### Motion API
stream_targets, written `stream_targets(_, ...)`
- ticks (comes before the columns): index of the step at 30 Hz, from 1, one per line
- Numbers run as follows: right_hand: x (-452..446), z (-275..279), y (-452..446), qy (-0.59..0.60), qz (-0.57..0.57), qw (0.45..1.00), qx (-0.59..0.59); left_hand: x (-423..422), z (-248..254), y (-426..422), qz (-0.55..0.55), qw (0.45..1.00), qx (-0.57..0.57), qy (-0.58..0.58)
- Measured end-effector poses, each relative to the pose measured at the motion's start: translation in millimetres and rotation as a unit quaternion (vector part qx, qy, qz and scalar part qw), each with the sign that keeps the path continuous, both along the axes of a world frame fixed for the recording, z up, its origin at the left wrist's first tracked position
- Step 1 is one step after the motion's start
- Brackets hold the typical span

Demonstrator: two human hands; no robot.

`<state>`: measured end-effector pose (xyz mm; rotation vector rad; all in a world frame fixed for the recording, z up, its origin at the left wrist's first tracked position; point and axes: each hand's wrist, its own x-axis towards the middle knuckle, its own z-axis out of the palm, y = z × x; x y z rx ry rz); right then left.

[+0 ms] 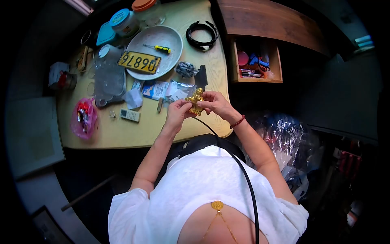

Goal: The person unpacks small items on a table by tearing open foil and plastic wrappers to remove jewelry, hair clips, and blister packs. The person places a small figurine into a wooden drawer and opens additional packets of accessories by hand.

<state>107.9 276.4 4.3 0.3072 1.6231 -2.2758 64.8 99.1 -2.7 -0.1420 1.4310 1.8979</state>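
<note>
A small golden figurine (195, 101) is held upright over the near right part of the table. My left hand (178, 114) grips it from the left with thumb and fingers closed. From the right, my right hand (215, 104) pinches its other side, a red bead bracelet (238, 121) round the wrist. Just behind the figurine lie a black flat piece (201, 77) and some clear plastic packets (185, 88). A black cable (242, 167) runs from near my hands down over the white shirt.
On the table (162, 132) are a plate (176, 42) with a yellow number plate (139, 62) and screwdriver (162, 49), a black ring-shaped coil (202, 35), a remote (130, 115), a pink bag (84, 118) and jars (124, 23). An open drawer (260, 80) is at right.
</note>
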Motion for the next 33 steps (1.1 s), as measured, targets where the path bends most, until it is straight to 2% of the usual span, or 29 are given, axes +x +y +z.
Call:
stream_targets(3,-7.1,1.0,17.6,-0.013,-0.057,0.998,0.027,-16.5,-5.1,12.5,-0.034,0.999,0.029,-0.029)
stream_targets(5,-7.2,-8.9,39.4,-0.007,-0.110,0.992,0.060,-24.0,-6.3,21.0,-0.029,0.998,0.049,-0.004)
stream_targets(9,-1.2,-14.2,104.3,0.033,-0.214,0.972,0.091,-32.2,-2.3,25.5,-0.045,0.999,0.008,-0.021)
stream_targets(12,-2.4,-20.8,162.2,0.079,-0.243,0.941,0.221,-30.3,-17.8,21.9,-0.032,0.999,-0.020,-0.035)
stream_targets(15,-17.4,-60.7,224.5,0.100,-0.205,0.917,0.327,-19.5,-29.5,23.7,0.005,0.998,-0.052,-0.044)
stream_targets(17,-29.4,-81.6,245.6,0.079,-0.191,0.936,0.284,-8.7,-31.9,29.5,0.045,0.994,-0.078,-0.057)
stream_targets(20,-44.7,-76.9,252.3,0.035,-0.005,0.869,0.494,6.8,-33.6,45.6,0.066,0.991,-0.093,-0.073)
stream_targets(21,-49.6,-113.3,262.6,0.063,0.018,0.881,0.469,10.2,-34.7,50.7,0.068,0.990,-0.094,-0.085)
stream_targets(24,-55.5,-125.2,261.3,0.071,0.034,0.874,0.480,16.1,-35.9,64.3,0.085,0.987,-0.104,-0.087)
stream_targets(26,-55.7,-137.2,266.3,0.053,-0.005,0.907,0.418,17.7,-35.2,74.3,0.092,0.987,-0.102,-0.087)
stream_targets(27,-54.6,-135.1,270.9,0.053,-0.005,0.906,0.419,17.7,-33.0,79.2,0.096,0.985,-0.115,-0.084)
stream_targets(29,-46.8,-130.6,277.3,0.044,-0.087,0.948,0.302,16.9,-33.1,85.8,0.098,0.984,-0.128,-0.080)
stream_targets(31,-42.9,-105.6,285.7,0.106,-0.182,0.914,0.348,16.9,-38.1,89.7,0.099,0.983,-0.133,-0.085)
stream_targets(33,-39.4,-87.7,300.9,0.120,-0.291,0.910,0.269,16.2,-41.2,95.7,0.098,0.982,-0.133,-0.090)
